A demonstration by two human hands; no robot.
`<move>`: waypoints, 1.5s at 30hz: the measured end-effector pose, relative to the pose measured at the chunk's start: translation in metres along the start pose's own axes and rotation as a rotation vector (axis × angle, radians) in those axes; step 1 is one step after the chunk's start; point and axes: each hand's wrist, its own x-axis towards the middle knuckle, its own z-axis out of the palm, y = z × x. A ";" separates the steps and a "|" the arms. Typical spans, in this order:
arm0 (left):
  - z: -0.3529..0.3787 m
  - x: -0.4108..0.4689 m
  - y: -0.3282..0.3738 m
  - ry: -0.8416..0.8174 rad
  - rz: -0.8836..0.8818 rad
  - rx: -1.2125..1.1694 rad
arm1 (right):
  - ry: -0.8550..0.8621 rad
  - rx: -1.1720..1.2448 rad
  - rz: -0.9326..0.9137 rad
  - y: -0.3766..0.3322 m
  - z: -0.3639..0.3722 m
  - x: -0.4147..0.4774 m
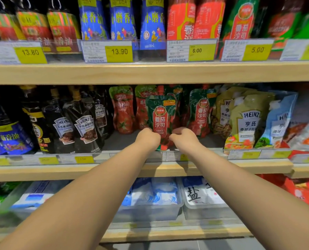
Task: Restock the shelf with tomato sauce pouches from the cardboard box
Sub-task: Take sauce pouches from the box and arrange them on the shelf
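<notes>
A green and red tomato ketchup pouch [162, 116] stands upright at the front of the middle shelf [42, 171]. My left hand [149, 137] grips its lower left edge and my right hand [183, 137] grips its lower right edge. More ketchup pouches stand behind it: a matching one [200, 112] to the right and red ones [123, 110] to the left. The cardboard box is not in view.
Dark Heinz sauce pouches [83, 123] fill the shelf to the left, Heinz salad dressing pouches [247, 121] to the right. The upper shelf [150, 73] holds sesame oil bottles and red pouches with yellow price tags. Bins of salt bags [200, 193] sit below.
</notes>
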 end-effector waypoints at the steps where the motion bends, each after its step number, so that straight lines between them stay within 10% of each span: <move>1: 0.004 0.003 0.002 -0.006 -0.005 0.010 | -0.007 0.007 0.004 0.001 0.000 0.003; 16: 0.048 0.047 0.033 -0.038 -0.034 0.169 | -0.079 -0.177 0.060 0.008 -0.015 0.062; 28: -0.009 0.019 0.012 0.075 0.067 -0.490 | 0.188 0.194 -0.206 -0.013 0.005 0.010; 34: -0.070 -0.057 -0.064 0.332 0.094 -0.567 | 0.091 0.312 -0.239 -0.033 0.087 -0.071; 45: -0.117 -0.146 -0.311 0.591 -0.426 -0.621 | -0.312 0.203 -0.144 -0.017 0.281 -0.199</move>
